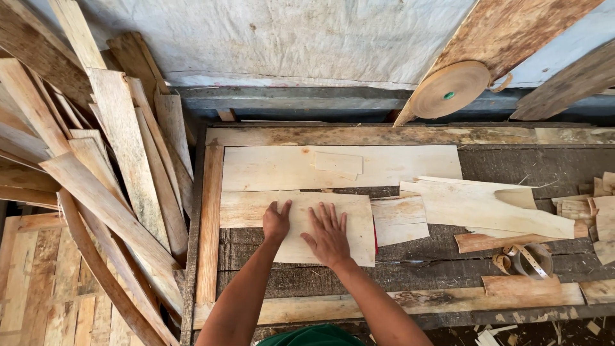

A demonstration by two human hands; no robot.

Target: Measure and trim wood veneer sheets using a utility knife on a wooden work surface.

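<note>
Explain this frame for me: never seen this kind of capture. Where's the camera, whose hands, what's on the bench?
There is one picture, from a camera worn on a person's head, looking straight down at their own two bare hands. No machine is involved.

The left hand and right hand both lie flat, palms down, on a pale sheet of thin wood veneer. Nothing is gripped; they only press on it.

The sheet lies on a rough wooden workbench among more veneer pieces. A larger veneer sheet lies just beyond. A roll of brown tape hangs behind the bench, and a small coil of tape sits at the right. Stacked veneer strips lean at the left.
</note>
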